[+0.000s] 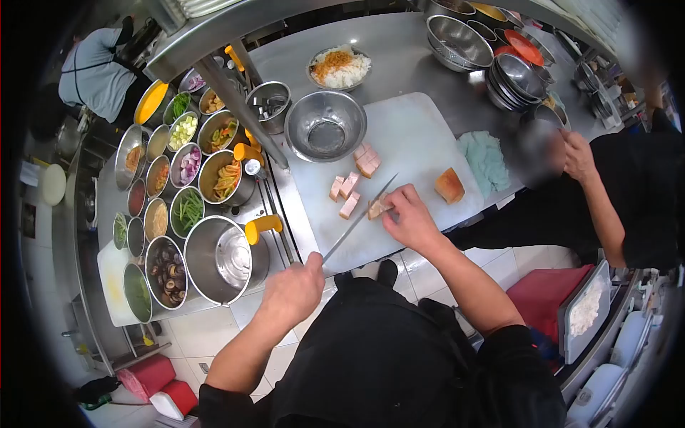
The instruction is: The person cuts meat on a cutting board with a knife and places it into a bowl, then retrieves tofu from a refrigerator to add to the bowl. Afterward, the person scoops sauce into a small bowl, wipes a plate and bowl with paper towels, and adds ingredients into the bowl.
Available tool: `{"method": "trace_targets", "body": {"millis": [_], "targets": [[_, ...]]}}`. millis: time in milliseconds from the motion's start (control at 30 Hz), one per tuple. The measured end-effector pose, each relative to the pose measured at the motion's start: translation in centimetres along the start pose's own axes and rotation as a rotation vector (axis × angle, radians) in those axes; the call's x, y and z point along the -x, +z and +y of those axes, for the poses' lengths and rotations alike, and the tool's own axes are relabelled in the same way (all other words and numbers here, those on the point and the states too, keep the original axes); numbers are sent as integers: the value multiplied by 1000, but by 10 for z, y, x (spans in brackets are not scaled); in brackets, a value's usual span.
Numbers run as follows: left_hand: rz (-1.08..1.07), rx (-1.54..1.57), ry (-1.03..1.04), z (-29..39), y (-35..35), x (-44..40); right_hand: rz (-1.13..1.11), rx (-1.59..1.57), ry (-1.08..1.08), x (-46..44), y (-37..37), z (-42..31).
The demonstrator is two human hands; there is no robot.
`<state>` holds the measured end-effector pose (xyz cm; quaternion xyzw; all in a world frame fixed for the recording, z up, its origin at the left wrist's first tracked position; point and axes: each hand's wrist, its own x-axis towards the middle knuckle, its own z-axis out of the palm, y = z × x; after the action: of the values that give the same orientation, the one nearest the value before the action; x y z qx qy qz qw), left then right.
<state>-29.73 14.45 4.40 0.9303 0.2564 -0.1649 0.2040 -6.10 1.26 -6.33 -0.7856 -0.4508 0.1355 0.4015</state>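
A knife is held in my left hand at the front edge of the white cutting board, its blade slanting up and right over the board. The fingers of my right hand are pinched on a small piece of cooked meat, right beside the blade. Several cut chunks of meat lie left of and above the blade. A larger browned piece sits at the right of the board. At the board's upper left stands an empty steel bowl.
Steel containers of cut vegetables crowd the left side beside a metal post. Behind the board is a bowl of rice. A teal cloth lies to the right, near a person's hand. Another person bends at upper left.
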Motion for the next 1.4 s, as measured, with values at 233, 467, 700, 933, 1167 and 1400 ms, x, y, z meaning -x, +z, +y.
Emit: {"method": "trace_targets", "body": {"millis": [233,467,700,933,1167,1400], "targets": [[-28,-49,-15,9,-15,4,23,14,-79,-7,-7,5],[-165,-87,-87,9,-22,7,33,6,-80,-9,-6,-1],[-196,11,-41,11,22,-66,40,26,-159,-7,0,8],[-127,94,-164,3,-26,4,47,254,-170,-10,2,1],[-192,890,-455,-47,20,11,-79,183,-322,-76,14,16],[-269,1145,-347,-63,39,-25,-205,202,-366,-90,23,2]]}}
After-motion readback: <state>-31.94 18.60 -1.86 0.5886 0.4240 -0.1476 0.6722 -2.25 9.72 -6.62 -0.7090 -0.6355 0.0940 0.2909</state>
